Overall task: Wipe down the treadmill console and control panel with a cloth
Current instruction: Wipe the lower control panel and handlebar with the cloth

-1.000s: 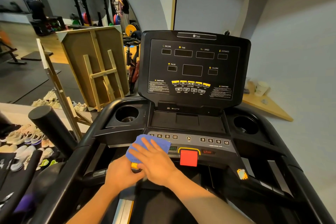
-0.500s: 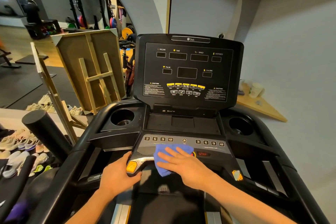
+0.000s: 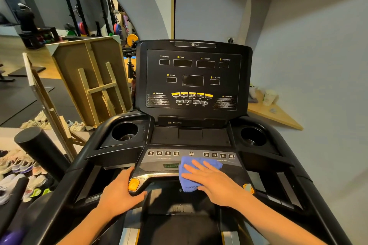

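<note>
Right hand [image 3: 214,180] lies flat, its fingers [image 3: 196,167] straight and spread a little, pressing the blue cloth [image 3: 192,173] onto the lower control panel [image 3: 159,162] just below the number keys [image 3: 218,155]. The cloth is bunched under the palm, its lower edge hanging over the panel's front lip, its top corner peeking out beyond the fingertips. Over on the other side, the left hand [image 3: 119,195] curls round the panel's left front corner, thumb hooked under the edge beside the orange button [image 3: 133,184], fingers wrapped up the side. A green readout [image 3: 170,165] glows just left of the cloth. Above the panel sits a shallow tray [image 3: 190,135], flanked by two cup holders [image 3: 124,131], and behind that the upright console [image 3: 194,77] with its dark display windows and yellow keys. To the right, a paper cup [image 3: 268,97] stands on a wooden corner shelf [image 3: 278,116]. Off to the left, a wooden frame [image 3: 93,79] leans by the treadmill, and shoes [image 3: 18,167] lie in rows on the floor
</note>
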